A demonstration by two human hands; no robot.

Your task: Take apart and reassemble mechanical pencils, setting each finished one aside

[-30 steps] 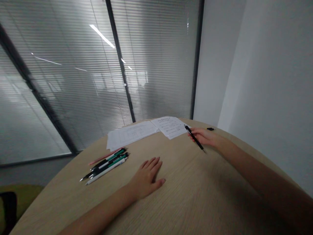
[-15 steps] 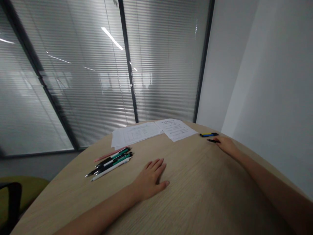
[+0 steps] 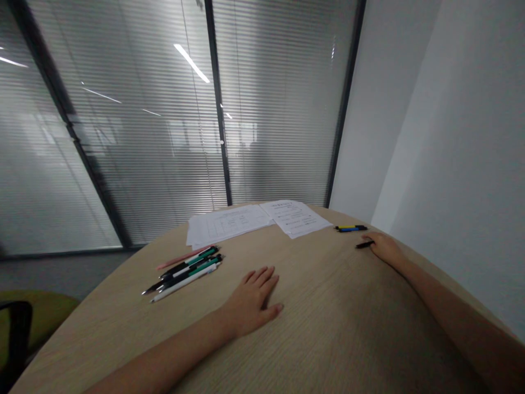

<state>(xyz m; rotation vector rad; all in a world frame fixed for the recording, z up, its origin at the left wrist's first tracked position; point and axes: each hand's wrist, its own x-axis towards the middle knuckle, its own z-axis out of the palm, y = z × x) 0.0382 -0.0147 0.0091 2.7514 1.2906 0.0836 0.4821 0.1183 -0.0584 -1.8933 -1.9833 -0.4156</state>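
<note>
My left hand lies flat on the wooden table, fingers stretched out and thumb apart, holding nothing. Toward the table's right edge, my right hand has its fingers closed on a black pen, whose dark end sticks out to the left. Just beyond that hand lie a yellow pen and a blue pen, side by side with dark ends. Left of my left hand rests a row of several pens in white, black and green, with a pinkish one at the far side.
Printed paper sheets lie near the far table edge, one sheet angled to the right. Glass panels with blinds rise behind the table. A white wall stands at the right, a green chair at the lower left.
My right hand has drawn slightly nearer and to the right with the black pen, away from the yellow and blue pens. My left hand stays in place.
</note>
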